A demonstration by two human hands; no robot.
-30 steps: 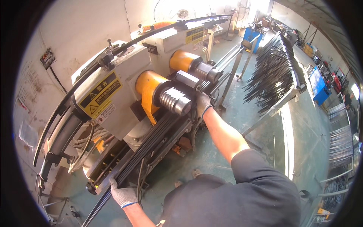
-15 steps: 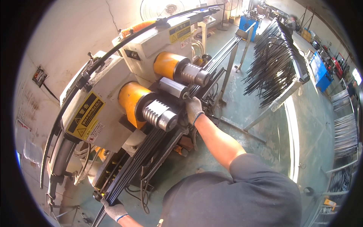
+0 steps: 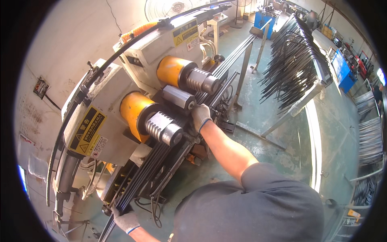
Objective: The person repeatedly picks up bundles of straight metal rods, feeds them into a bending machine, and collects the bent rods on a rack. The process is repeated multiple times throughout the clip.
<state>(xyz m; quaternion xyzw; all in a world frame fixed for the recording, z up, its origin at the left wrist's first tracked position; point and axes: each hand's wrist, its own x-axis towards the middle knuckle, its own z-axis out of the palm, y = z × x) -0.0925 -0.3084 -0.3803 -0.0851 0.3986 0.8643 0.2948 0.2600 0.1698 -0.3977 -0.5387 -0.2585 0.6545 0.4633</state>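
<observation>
A bundle of long dark metal rods [image 3: 139,175] runs slantwise through the machine, passing under its grooved rollers. My left hand [image 3: 125,222], in a pale knitted glove with a blue cuff, is closed around the rods at the lower left. My right hand [image 3: 200,116], gloved alike, is beside the end of a hexagonal metal block [image 3: 175,97], close over the rods. Its fingers look curled, and what they hold is hidden. Two grooved steel rollers stick out on either side of the block, the nearer roller [image 3: 163,128] and the farther roller [image 3: 201,81], each behind an orange housing.
The pale machine body [image 3: 102,117] with yellow warning labels stands at the left, along a wall. Many bent dark rods [image 3: 288,60] hang on a rack [image 3: 298,109] at the right. A hanging cable [image 3: 155,211] loops below the machine. A blue machine [image 3: 264,24] stands farther back.
My left hand has shifted slightly along the rods, thumb now lying over them. My right hand stays by the block. The view has shifted a little, moving the machine slightly left in the picture.
</observation>
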